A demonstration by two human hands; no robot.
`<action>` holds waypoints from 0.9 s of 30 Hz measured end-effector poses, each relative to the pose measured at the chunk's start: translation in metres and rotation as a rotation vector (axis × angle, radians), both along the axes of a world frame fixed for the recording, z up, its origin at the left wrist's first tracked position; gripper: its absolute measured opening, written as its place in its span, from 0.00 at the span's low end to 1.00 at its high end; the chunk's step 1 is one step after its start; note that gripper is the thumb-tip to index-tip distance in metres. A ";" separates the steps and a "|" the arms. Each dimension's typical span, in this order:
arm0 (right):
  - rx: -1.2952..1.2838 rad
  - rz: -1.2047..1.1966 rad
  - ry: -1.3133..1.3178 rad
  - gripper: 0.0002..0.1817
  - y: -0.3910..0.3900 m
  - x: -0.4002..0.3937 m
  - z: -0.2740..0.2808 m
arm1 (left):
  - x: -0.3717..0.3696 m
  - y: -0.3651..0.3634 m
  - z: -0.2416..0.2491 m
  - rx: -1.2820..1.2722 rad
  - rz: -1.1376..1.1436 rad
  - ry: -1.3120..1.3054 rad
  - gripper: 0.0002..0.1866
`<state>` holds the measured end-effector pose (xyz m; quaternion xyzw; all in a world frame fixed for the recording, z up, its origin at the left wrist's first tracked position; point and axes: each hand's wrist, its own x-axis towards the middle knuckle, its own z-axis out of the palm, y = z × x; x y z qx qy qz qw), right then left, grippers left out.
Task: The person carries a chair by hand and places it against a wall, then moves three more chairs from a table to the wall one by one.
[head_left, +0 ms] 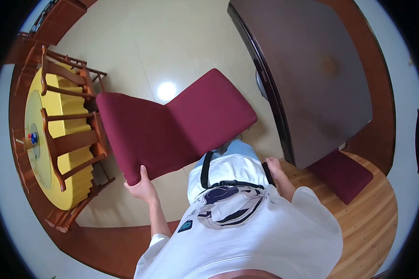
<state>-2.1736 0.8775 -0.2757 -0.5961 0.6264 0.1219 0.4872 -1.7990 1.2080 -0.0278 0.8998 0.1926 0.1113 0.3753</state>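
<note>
A maroon fabric-covered chair (186,123), made of two padded panels joined at an angle, stands in front of my body. My left hand (143,187) grips the lower left corner of its left panel, thumb on top and the other fingers hidden beneath. The chair's legs are out of sight. At my right hip, beside a black strap (268,174), my right hand (275,167) hangs with its fingers curled and nothing visible in them. A black waist strap with a buckle crosses my white shirt (260,232).
On the left is a round table with a yellow cloth (70,181) and wooden chairs (74,139). A large dark flat-topped piece of furniture (312,79) stands at the right. Another maroon padded piece (344,179) lies by the wood-plank surface (354,228). Pale tiles (125,46) cover the floor.
</note>
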 end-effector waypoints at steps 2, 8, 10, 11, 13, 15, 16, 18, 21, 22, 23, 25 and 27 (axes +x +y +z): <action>0.002 0.115 0.011 0.17 -0.008 0.030 0.022 | -0.004 0.007 0.012 -0.028 -0.065 0.068 0.24; -0.027 0.294 0.006 0.17 -0.025 0.099 0.047 | 0.046 0.062 0.034 -0.482 -0.136 0.417 0.29; -0.043 0.357 0.002 0.16 -0.036 0.109 0.041 | 0.085 0.035 0.045 -0.423 -0.194 0.558 0.32; -0.028 0.354 -0.030 0.16 -0.043 0.114 0.039 | 0.103 0.021 0.041 -0.406 -0.265 0.627 0.34; -0.010 0.348 -0.067 0.15 -0.052 0.114 0.035 | 0.139 0.018 0.003 -0.490 -0.512 0.745 0.35; -0.001 0.344 -0.021 0.14 -0.067 0.113 0.030 | 0.145 -0.007 0.012 -0.380 -0.528 0.696 0.34; 0.001 0.338 -0.021 0.14 -0.074 0.111 0.028 | 0.140 -0.010 0.011 -0.361 -0.518 0.656 0.33; 0.112 0.135 -0.044 0.17 -0.077 0.100 0.028 | 0.127 -0.017 0.010 -0.323 -0.478 0.627 0.30; 0.084 0.156 0.016 0.17 -0.085 0.077 0.022 | 0.110 -0.018 -0.017 -0.190 -0.580 0.551 0.29; 0.082 0.150 0.008 0.17 -0.088 0.069 0.017 | 0.102 -0.026 -0.020 -0.013 -0.636 0.478 0.29; 0.092 0.179 0.038 0.15 -0.089 0.061 0.014 | 0.100 -0.033 -0.018 -0.108 -0.563 0.495 0.29; 0.102 0.199 0.060 0.14 -0.086 0.054 0.016 | 0.111 -0.053 -0.014 -0.045 -0.539 0.500 0.29; 0.162 0.143 0.066 0.13 -0.089 0.052 0.024 | 0.124 -0.067 -0.011 -0.071 -0.548 0.500 0.29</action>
